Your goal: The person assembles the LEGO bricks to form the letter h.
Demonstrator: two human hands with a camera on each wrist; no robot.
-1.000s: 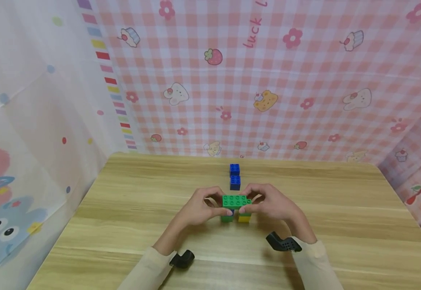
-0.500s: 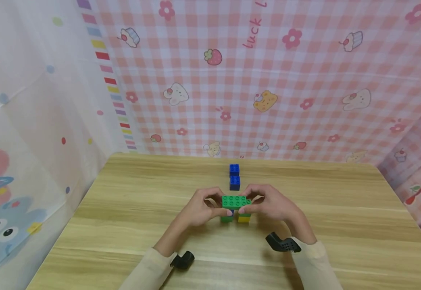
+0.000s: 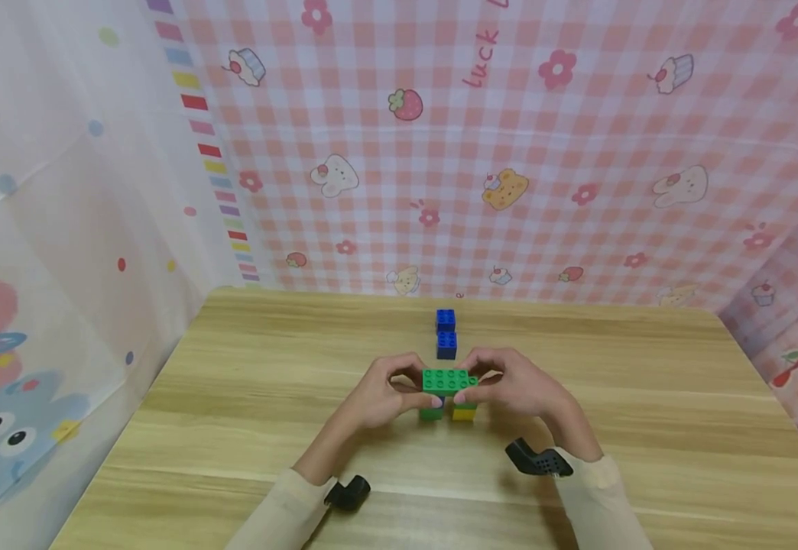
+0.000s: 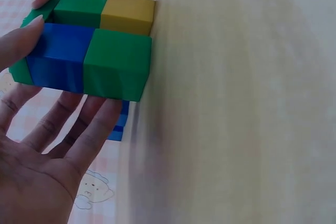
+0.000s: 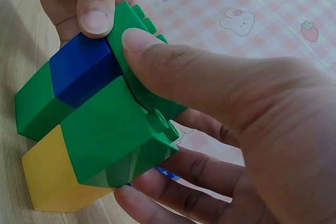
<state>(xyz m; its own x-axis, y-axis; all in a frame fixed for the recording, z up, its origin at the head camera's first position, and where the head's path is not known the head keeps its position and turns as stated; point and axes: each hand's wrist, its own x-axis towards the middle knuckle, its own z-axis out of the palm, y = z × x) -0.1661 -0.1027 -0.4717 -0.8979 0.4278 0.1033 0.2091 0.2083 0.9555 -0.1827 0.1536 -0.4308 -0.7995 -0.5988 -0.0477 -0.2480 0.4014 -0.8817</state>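
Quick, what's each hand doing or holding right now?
Left hand: holding the block structure by its left side, thumb in front.
Right hand: holding the same structure by its right side, thumb in front too.

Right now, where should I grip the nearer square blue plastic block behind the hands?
Grip the nearer blue block by its left and right sides, probably from above: its studded top faces up, the farther blue plastic block stands close behind, and the left hand, right hand and green-topped plastic build crowd its front.

word "luck" (image 3: 481,59), on checked cloth (image 3: 385,145)
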